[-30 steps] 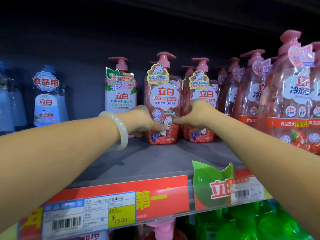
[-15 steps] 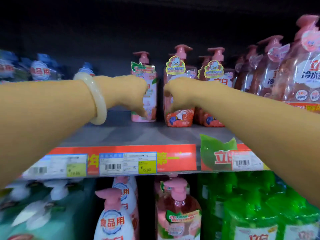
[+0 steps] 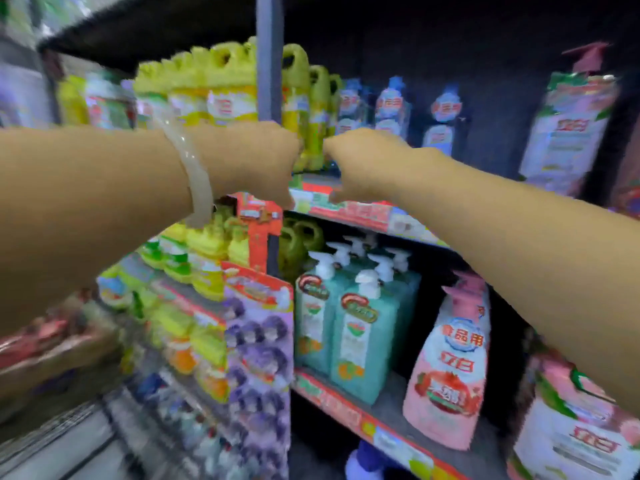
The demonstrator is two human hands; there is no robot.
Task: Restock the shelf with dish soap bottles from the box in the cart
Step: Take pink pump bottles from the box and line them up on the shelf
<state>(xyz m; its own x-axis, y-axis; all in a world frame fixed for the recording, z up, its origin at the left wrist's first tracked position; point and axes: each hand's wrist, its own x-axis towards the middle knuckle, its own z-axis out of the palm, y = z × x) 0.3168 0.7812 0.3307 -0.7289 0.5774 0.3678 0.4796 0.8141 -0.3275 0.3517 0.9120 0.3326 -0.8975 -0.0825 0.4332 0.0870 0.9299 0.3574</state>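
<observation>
Head view, motion-blurred: pink dish soap bottles (image 3: 450,368) stand labels-out on the shelf (image 3: 388,420) at lower right, likely faced for shoppers. Box and cart not in frame. Left hand (image 3: 254,161) and right hand (image 3: 363,161) hang side by side in mid-air off the shelving, fingers curled down, holding nothing. Probably between bottles. Yellow jugs (image 3: 221,88) behind the hands.

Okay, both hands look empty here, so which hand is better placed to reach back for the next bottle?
Probably the left, though only slightly. Both the left hand and right hand hang level with curled fingers, holding nothing. The view faces the shelves to the left; neither cart nor box is in view, so this is a guess.
</observation>
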